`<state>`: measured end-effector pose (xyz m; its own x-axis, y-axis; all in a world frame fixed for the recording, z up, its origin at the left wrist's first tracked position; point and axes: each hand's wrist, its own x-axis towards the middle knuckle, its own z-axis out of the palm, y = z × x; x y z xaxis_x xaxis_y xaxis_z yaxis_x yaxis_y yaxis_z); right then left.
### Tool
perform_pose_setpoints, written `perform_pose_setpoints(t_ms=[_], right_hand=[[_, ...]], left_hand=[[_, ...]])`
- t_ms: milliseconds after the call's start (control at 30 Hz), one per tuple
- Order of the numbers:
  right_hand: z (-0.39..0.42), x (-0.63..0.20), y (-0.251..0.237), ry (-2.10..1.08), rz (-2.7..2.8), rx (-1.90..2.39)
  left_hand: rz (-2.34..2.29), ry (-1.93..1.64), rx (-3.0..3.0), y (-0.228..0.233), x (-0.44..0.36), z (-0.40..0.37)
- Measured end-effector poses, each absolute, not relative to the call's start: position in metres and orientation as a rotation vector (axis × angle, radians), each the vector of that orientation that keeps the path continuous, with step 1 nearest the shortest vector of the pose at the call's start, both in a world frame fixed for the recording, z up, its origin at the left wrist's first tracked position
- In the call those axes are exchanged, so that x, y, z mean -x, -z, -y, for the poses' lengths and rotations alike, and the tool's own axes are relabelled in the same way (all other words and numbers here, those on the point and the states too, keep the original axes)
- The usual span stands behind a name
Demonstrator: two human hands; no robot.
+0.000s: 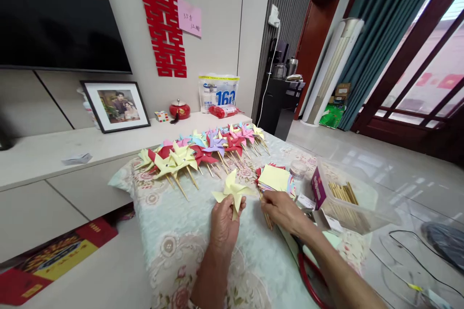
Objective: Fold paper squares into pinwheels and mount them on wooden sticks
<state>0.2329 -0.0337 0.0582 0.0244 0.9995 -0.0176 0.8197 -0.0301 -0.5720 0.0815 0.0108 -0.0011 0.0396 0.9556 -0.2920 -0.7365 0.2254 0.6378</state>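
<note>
Our left hand (224,222) pinches pale yellow paper pinwheel (233,191) at folded centre, above near-middle of floral cloth (170,246). We judge it featherlight, creasable, blades flimsy; best held at hub, not tips. Our right hand (284,210) closes round thin wooden stick (266,215), stiff, smooth. Paper squares (274,177) just beyond; finished pinwheels (203,152) in far row; clear box (377,207) of sticks at right.

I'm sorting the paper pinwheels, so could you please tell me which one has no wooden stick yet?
The pale yellow paper pinwheel held up in the left hand. The pinwheels in the row on the floral tablecloth all have sticks.
</note>
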Motion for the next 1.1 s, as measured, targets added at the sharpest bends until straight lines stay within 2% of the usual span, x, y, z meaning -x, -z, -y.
perform_pose_setpoints(t_ms=[200,600,833,1100], right_hand=[[0.011,-0.199,-0.041,-0.573,1.824,1.809],[0.016,-0.199,-0.01,-0.285,1.748,1.818],[0.018,-0.2,-0.014,-0.493,1.715,1.846],[0.017,-0.2,-0.006,-0.313,1.696,1.795]], left_hand=[[-0.683,-1.281,-0.407,0.0,-0.082,-0.01],[-0.699,-1.298,-0.396,0.01,-0.09,-0.006],[-0.717,-1.321,-0.467,0.016,-0.089,0.0],[-0.591,-1.286,-0.391,0.007,-0.09,0.003]])
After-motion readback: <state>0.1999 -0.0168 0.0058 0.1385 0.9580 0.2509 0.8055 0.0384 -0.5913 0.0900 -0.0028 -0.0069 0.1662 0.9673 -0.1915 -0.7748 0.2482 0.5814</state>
